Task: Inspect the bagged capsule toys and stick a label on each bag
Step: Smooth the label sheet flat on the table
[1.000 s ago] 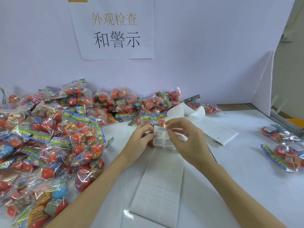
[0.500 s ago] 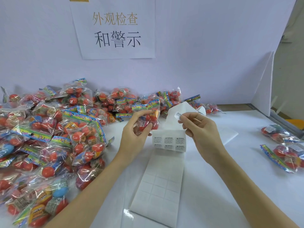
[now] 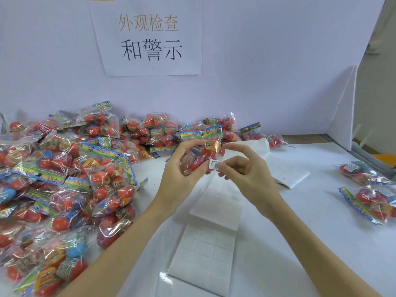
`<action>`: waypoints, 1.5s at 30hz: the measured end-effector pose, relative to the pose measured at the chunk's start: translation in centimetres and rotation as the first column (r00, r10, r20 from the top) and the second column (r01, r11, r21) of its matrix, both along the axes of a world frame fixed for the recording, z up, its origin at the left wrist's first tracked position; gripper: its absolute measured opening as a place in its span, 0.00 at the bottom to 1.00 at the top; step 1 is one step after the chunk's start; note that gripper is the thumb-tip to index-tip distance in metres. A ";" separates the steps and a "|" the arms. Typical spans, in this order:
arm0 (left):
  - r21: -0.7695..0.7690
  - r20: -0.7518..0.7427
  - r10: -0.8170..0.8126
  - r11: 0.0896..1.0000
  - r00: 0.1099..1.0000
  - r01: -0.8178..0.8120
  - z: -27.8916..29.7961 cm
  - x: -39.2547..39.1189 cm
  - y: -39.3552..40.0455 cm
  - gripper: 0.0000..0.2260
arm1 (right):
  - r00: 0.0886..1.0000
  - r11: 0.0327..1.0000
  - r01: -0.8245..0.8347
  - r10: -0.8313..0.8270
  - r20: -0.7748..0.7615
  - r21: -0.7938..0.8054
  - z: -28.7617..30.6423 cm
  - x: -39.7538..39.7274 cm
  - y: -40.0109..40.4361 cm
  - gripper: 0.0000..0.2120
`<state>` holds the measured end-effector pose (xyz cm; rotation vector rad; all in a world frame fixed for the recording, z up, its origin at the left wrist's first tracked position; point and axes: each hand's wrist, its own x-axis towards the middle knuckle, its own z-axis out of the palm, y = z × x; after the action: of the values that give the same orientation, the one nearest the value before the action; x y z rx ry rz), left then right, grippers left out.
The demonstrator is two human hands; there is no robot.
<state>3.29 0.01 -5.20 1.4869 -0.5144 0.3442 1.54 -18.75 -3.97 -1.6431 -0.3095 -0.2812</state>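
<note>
One bag [image 3: 201, 155] is being held up in the left hand's fingers [image 3: 188, 146], and one small white label [image 3: 213, 164] is sitting pinched in the right hand's fingers [image 3: 222, 168]. Left of those fingers a heap [image 3: 70, 174] is lying — too many bags to count. Right of them, two bags [image 3: 368, 189] are lying apart. Below the fingers — one backing sheet [image 3: 205, 243] is lying flat.

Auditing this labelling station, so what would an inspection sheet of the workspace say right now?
Surface: white table, partly covered.
Job's things: held bag; label at its lower edge; label sheet flat below.
Clutter: unlabelled bag pile left; labelled bags right.
Grippers: left hand grips the bag; right hand pinches the label.
Cables: nothing seen.
Surroundings: wall sign; white partition.
</note>
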 end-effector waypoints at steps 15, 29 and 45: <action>-0.002 -0.049 -0.085 0.996 0.995 0.085 0.2 -0.4 -0.1 0.23 | 0.992 0.991 0.082 -0.071 0.102 -0.110 -0.4 -0.2 0.3 0.27; 0.018 -0.019 -0.030 0.999 0.999 0.030 0.1 -0.5 -0.5 0.17 | 0.987 0.987 0.092 -0.073 0.144 -0.135 -0.6 -0.2 0.6 0.26; -0.273 -0.155 -0.274 0.935 0.949 0.226 -0.2 -0.3 -0.3 0.36 | 0.919 0.994 -0.064 0.092 -0.383 0.086 0.3 -0.5 0.1 0.20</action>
<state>3.03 -0.25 -5.38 1.1758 -0.4812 0.0600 1.07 -18.69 -3.65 -1.5704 -0.0619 0.0958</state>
